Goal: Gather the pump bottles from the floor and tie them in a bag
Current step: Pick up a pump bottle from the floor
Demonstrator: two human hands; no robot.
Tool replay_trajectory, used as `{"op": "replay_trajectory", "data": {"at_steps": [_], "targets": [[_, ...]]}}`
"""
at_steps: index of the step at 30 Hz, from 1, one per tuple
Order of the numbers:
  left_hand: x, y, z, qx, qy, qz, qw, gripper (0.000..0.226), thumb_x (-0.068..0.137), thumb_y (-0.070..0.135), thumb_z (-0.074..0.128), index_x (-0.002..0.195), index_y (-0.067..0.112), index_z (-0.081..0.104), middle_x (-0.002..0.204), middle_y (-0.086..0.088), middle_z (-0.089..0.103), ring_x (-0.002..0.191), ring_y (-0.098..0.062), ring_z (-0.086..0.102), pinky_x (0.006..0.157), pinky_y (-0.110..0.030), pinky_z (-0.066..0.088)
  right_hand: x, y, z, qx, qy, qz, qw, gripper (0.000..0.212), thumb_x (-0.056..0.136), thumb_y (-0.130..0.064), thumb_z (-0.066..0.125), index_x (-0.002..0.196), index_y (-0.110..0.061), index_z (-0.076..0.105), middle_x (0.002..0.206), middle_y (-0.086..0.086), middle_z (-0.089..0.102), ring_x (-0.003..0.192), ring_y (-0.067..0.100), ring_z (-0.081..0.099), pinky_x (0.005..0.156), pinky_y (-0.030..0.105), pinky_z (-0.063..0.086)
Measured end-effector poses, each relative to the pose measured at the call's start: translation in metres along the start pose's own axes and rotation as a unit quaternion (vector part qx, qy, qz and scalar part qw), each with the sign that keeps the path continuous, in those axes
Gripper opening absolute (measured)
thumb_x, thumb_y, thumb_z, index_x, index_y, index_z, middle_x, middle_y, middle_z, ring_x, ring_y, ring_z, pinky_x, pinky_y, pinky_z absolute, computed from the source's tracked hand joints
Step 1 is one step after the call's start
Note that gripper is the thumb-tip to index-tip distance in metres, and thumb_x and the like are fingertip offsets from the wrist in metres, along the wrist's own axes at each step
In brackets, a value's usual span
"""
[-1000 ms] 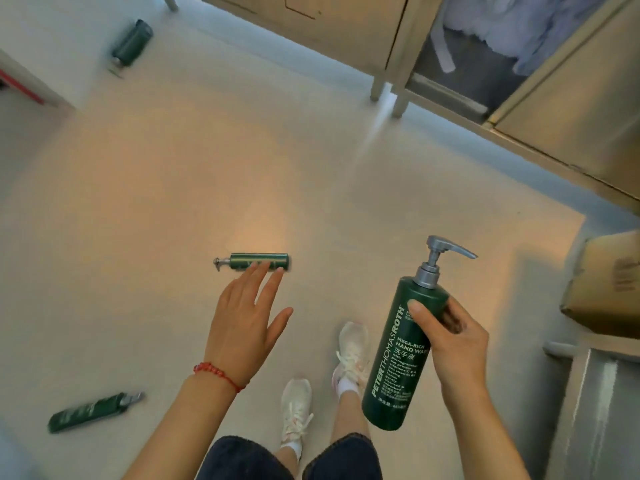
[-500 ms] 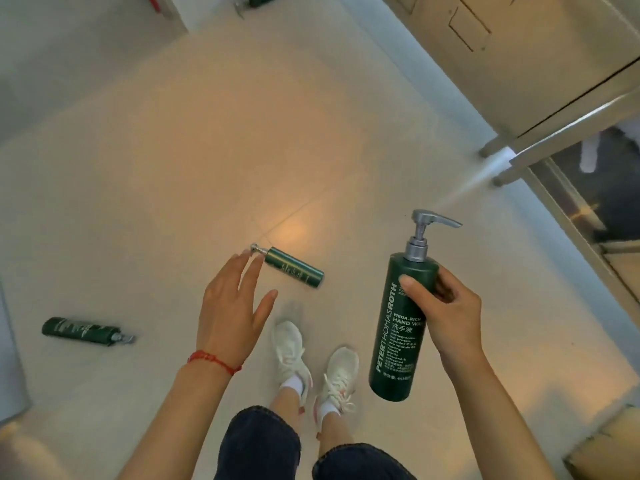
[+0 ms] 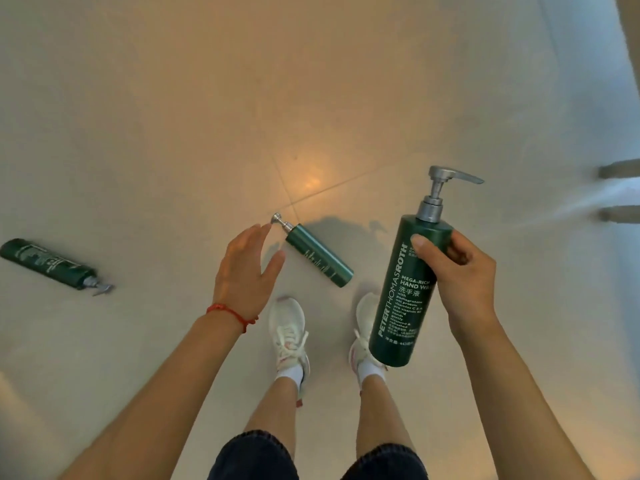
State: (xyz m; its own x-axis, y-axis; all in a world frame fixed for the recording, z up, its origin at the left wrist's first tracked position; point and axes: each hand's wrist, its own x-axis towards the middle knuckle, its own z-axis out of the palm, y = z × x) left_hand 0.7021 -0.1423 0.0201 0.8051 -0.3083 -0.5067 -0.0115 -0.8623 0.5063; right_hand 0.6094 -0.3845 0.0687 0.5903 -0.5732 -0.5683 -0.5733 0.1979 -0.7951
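Observation:
My right hand [image 3: 462,277] grips a large dark green pump bottle [image 3: 403,292] upright, its grey pump head at the top. A small slim green pump bottle [image 3: 317,259] lies on the floor just ahead of my feet, pump end pointing up-left. My left hand [image 3: 244,271] hovers open just left of it, fingertips near its pump, holding nothing. Another dark green pump bottle [image 3: 46,263] lies on its side on the floor at the far left. No bag is in view.
My two white sneakers [image 3: 289,332] stand on the pale tiled floor [image 3: 207,116] below the small bottle. Two cabinet legs [image 3: 618,192] show at the right edge.
The view has turned and tilted down; the cabinets have slid out to the right. My left hand has come closer to the small bottle's pump end. The right hand still holds the large bottle.

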Motion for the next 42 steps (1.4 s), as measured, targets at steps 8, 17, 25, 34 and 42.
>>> {"op": "replay_trajectory", "data": {"at_steps": [8,17,25,34,42], "targets": [[0.088,-0.041,0.118,-0.18,0.004,-0.193,0.965,0.048,0.089,0.029,0.055,0.129,0.006,0.045,0.134,-0.015,0.049,0.122,-0.027,0.045,0.096,-0.029,0.033,0.102,0.065,0.031,-0.064,-0.089,-0.005,0.994,0.018,0.075,-0.018,0.07,0.091,-0.027,0.067,0.074,-0.017,0.073,0.068,0.0,0.067,0.057,0.008,0.048],[0.138,-0.105,0.223,-0.292,0.031,-0.412,0.863,0.051,0.073,0.05,0.067,0.099,0.007,0.062,0.09,-0.004,0.063,0.08,-0.023,0.057,0.074,-0.027,0.043,0.16,0.146,0.041,-0.085,-0.144,0.014,0.986,0.028,0.066,-0.034,0.071,0.093,-0.025,0.068,0.074,-0.013,0.074,0.068,0.004,0.068,0.056,0.011,0.049],[0.146,-0.098,0.238,-0.407,0.092,-0.409,0.812,0.024,0.063,0.038,0.078,0.061,0.021,0.061,0.07,-0.001,0.065,0.076,-0.023,0.065,0.079,-0.037,0.056,0.169,0.163,0.048,-0.085,-0.158,0.025,0.984,0.014,0.077,-0.022,0.068,0.09,-0.022,0.068,0.072,-0.011,0.073,0.067,0.006,0.069,0.057,0.012,0.05],[0.101,-0.065,0.126,-0.458,0.012,-0.255,0.851,0.012,0.071,0.013,0.075,0.077,0.02,0.067,0.083,0.001,0.068,0.079,-0.016,0.066,0.073,-0.029,0.055,0.134,0.076,0.034,-0.053,-0.146,0.003,0.988,0.01,0.077,-0.018,0.068,0.087,-0.021,0.069,0.068,-0.011,0.072,0.063,0.005,0.066,0.056,0.015,0.05],[0.04,0.022,-0.028,-0.434,-0.066,-0.133,0.889,0.021,0.077,0.006,0.067,0.089,0.023,0.065,0.094,-0.001,0.066,0.088,-0.019,0.063,0.076,-0.03,0.056,0.055,-0.053,0.014,-0.011,-0.124,-0.003,0.992,0.008,0.075,-0.019,0.071,0.081,-0.024,0.071,0.068,-0.013,0.073,0.062,0.002,0.066,0.054,0.012,0.049]]}}
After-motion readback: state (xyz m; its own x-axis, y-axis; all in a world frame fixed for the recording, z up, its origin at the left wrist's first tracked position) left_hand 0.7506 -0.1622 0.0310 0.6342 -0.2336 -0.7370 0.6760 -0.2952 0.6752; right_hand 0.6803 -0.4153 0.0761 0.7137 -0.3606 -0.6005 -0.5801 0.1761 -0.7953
